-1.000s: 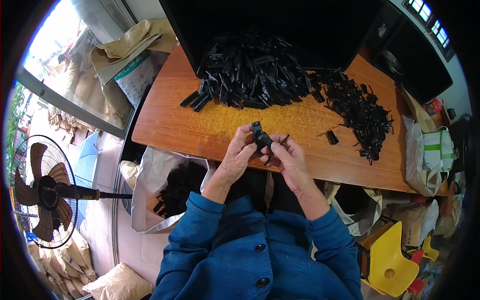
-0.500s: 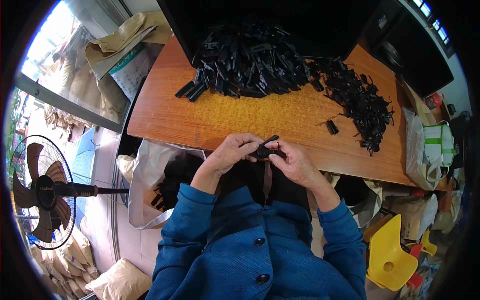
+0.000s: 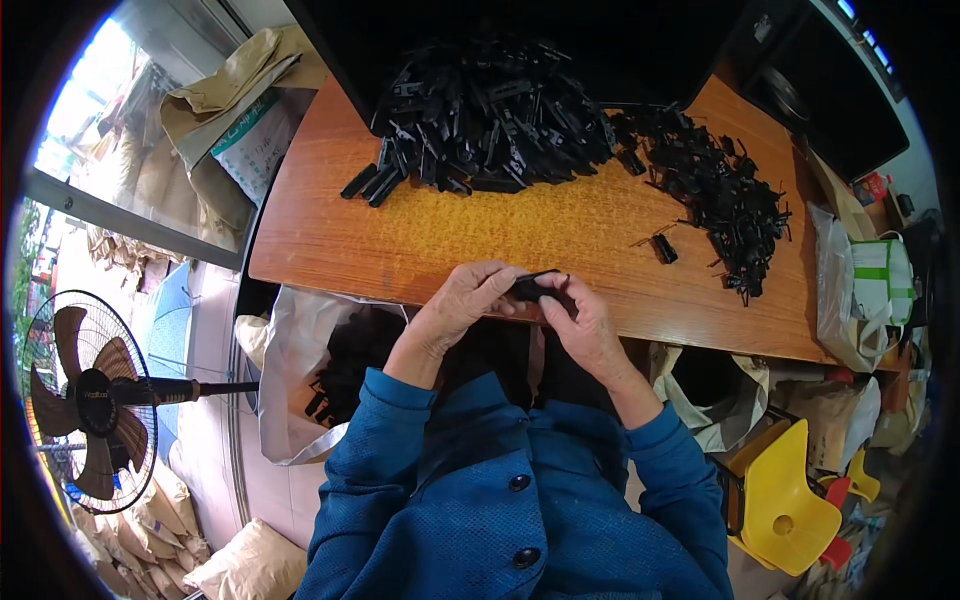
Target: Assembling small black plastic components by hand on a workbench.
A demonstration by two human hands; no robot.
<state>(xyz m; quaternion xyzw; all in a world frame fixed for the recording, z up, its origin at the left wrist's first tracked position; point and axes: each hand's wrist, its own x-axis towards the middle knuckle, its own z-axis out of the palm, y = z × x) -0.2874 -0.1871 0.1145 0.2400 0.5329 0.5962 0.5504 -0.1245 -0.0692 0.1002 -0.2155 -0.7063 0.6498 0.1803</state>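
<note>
Close to the table's front edge, my left hand [image 3: 466, 300] and my right hand [image 3: 583, 325] meet around a small black plastic part [image 3: 530, 289]. Fingers and thumbs of both hands pinch it from either side, so much of its shape is covered. Beyond them, a big heap of long black plastic pieces [image 3: 500, 120] lies on the wooden table [image 3: 330, 235]. A second heap of smaller, thin-pronged black parts [image 3: 720, 195] spreads over the table's right side. One single black part [image 3: 663, 249] lies apart, left of that heap.
A white bag [image 3: 290, 370] holding black pieces stands below the table at left, beside a standing fan [image 3: 95, 397]. Another open bag [image 3: 735, 400] stands below at right, near a yellow chair [image 3: 785, 500]. A large black box-like thing [image 3: 640, 50] stands behind the main heap.
The black part has turned in my fingers and now lies flatter between them. My right hand's fingers have curled further around its end. The view has shifted slightly.
</note>
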